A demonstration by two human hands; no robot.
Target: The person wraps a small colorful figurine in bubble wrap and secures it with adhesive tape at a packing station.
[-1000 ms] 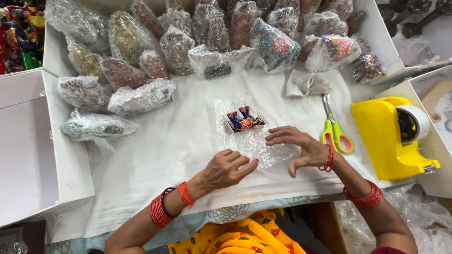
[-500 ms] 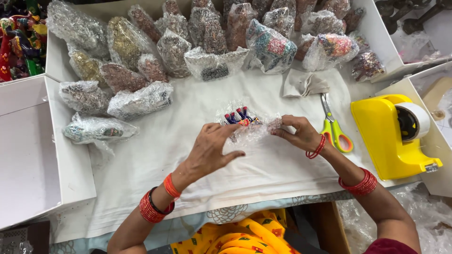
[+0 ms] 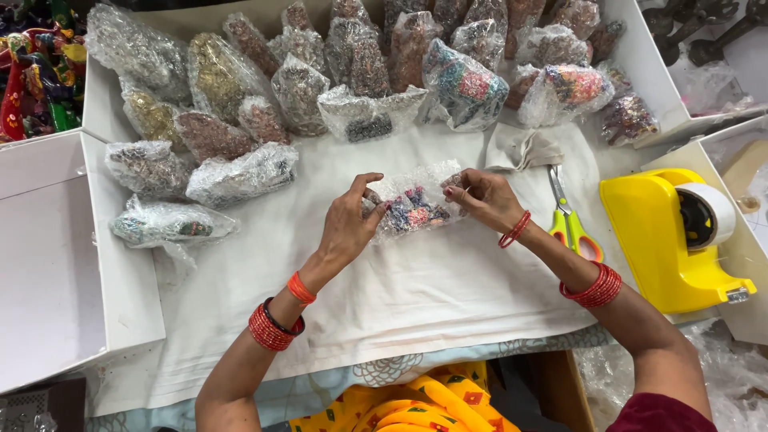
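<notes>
Over the middle of the white cloth-covered table (image 3: 448, 296), the person holds a small multicoloured trinket half-rolled in clear bubble wrap (image 3: 412, 210), between both hands and just above the cloth. The left hand (image 3: 349, 226) pinches the wrap's left end with thumb and fingertips closed on the plastic; the right hand (image 3: 485, 197) does the same at the right end, fingers curled in and gripping the film. Both grips are narrow pinches, with nothing else in either hand.

The bundle looks light and soft on the outside, the wrap crinkly and likely a bit slippery, so I'd judge the ends of the film the sensible place to hold, as now. The piece inside seems small and possibly delicate; it should not be squeezed at the middle. It shows red, blue and pink patches through the cloudy plastic, though its shape is hard to make out.

Beyond it lie many already-wrapped bubble-wrap bundles (image 3: 240, 172). To the right sit green-and-orange-handled scissors (image 3: 570, 224) and a yellow tape dispenser (image 3: 672, 240).
</notes>
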